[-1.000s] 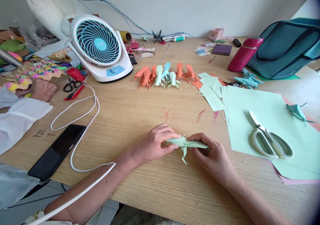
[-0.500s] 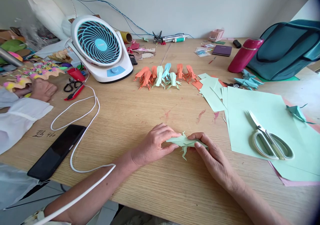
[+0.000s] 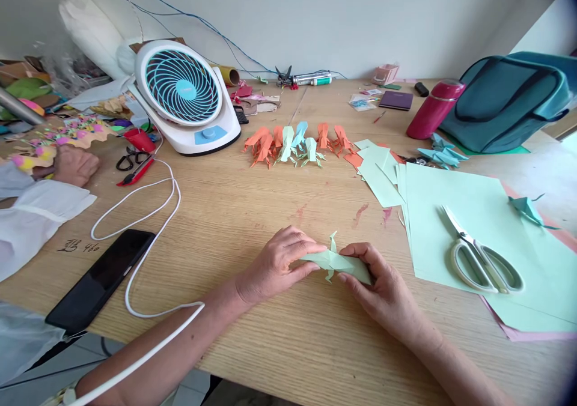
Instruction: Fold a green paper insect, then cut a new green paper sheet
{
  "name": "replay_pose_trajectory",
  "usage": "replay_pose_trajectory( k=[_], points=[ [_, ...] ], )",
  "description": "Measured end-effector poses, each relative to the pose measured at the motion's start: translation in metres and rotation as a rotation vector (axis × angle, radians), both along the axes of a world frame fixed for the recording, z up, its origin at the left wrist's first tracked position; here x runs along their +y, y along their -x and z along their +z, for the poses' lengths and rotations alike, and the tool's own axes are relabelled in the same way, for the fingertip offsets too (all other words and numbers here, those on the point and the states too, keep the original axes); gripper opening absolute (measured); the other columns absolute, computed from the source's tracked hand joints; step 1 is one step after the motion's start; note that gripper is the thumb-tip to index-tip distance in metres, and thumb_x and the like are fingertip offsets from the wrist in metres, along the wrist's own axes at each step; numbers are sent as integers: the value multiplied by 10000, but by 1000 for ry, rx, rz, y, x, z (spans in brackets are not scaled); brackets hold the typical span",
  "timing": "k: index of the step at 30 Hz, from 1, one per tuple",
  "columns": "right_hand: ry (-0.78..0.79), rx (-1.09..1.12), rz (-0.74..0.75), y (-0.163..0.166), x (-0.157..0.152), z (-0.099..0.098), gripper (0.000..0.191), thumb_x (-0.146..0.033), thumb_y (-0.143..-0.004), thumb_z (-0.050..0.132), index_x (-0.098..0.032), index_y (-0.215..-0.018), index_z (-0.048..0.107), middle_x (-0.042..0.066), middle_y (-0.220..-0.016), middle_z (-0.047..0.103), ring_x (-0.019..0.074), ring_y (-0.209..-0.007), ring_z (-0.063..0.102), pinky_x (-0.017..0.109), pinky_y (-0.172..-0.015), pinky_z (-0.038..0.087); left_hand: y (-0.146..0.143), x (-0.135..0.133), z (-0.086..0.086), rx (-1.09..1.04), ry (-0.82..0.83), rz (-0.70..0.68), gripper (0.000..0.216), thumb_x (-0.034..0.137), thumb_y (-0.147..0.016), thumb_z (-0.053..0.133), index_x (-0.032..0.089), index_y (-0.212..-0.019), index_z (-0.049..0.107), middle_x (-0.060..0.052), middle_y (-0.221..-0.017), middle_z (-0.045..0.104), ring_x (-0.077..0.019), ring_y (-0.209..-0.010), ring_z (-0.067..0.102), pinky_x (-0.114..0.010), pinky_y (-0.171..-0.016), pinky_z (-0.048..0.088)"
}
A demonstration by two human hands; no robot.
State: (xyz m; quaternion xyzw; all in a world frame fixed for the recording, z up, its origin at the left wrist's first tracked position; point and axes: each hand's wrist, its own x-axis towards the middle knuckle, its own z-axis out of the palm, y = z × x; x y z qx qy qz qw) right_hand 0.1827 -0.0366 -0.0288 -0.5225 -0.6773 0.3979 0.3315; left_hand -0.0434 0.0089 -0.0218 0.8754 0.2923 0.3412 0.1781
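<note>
Between my hands is a pale green origami figure (image 3: 336,260), long and flat with thin bent legs sticking out on both sides. My left hand (image 3: 279,262) pinches its left end between thumb and fingers. The right end is gripped by my right hand (image 3: 378,283), thumb along the near edge and fingers on the far edge. Farther back stands a row of folded paper figures in orange (image 3: 264,146), light green (image 3: 287,143) and blue (image 3: 300,134). Scissors (image 3: 484,259) with white handles lie on pale green paper sheets (image 3: 433,214) at the right.
A white fan (image 3: 184,93) stands at the back left. A white cable (image 3: 175,190) loops past a black phone (image 3: 101,280) and over my left forearm. Another person's hand (image 3: 74,164) rests at far left. A pink bottle (image 3: 435,110) and teal bag (image 3: 505,109) stand back right.
The right end of the green figure has turned flatter, showing more of its surface. My right thumb has shifted to the near edge. The view has tilted slightly upward.
</note>
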Motion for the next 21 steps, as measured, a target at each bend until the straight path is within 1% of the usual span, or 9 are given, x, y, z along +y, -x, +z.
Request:
replay_pose_trajectory(
  k=[4, 7, 12, 15, 19, 21],
  points=[
    [-10, -64, -11, -1, 0, 1, 141, -255, -871, 595, -248, -1000, 539, -20, -825, 631, 146, -655, 527, 255, -594, 419, 1, 0, 0, 34, -15, -1, 254, 233, -901, 623, 194, -1152, 640, -57, -1000, 718, -180, -933, 598, -349, -867, 477],
    [-76, -64, 24, -2, 0, 1, 116, -240, -888, 579, -248, -1000, 548, -23, -826, 623, 137, -643, 517, 251, -600, 409, 1, 0, 0, 47, -23, -5, 251, 249, -905, 622, 189, -1148, 639, -56, -986, 721, -177, -923, 598, -341, -859, 471],
    [-147, -54, 60, -2, 0, 0, 162, -243, -917, 566, -254, -1078, 554, 8, -939, 637, 158, -763, 571, 263, -674, 431, 2, 1, 0, 66, -53, -9, 248, 253, -916, 602, 190, -1154, 634, -57, -981, 713, -174, -925, 597, -338, -856, 470],
    [-183, -42, 83, -1, 1, 1, 152, -242, -933, 543, -252, -1084, 562, 30, -965, 626, 179, -835, 585, 280, -727, 445, 2, 1, -1, 70, -62, -9, 258, 248, -913, 604, 184, -1163, 626, -62, -991, 710, -180, -935, 595, -342, -858, 470],
    [-216, -25, 114, -2, 0, 1, 142, -222, -942, 519, -244, -1073, 569, 47, -970, 616, 190, -868, 586, 294, -754, 455, 2, 1, 0, 71, -58, -19, 262, 245, -917, 600, 176, -1169, 620, -69, -1002, 711, -182, -945, 593, -344, -861, 468],
    [-212, -39, 98, -3, -1, 0, 140, -221, -930, 539, -246, -1065, 560, 38, -953, 617, 182, -831, 582, 288, -732, 455, 2, 1, 1, 79, -61, -23, 255, 240, -918, 598, 177, -1164, 624, -69, -1007, 711, -182, -945, 592, -344, -860, 468]
  ],
)
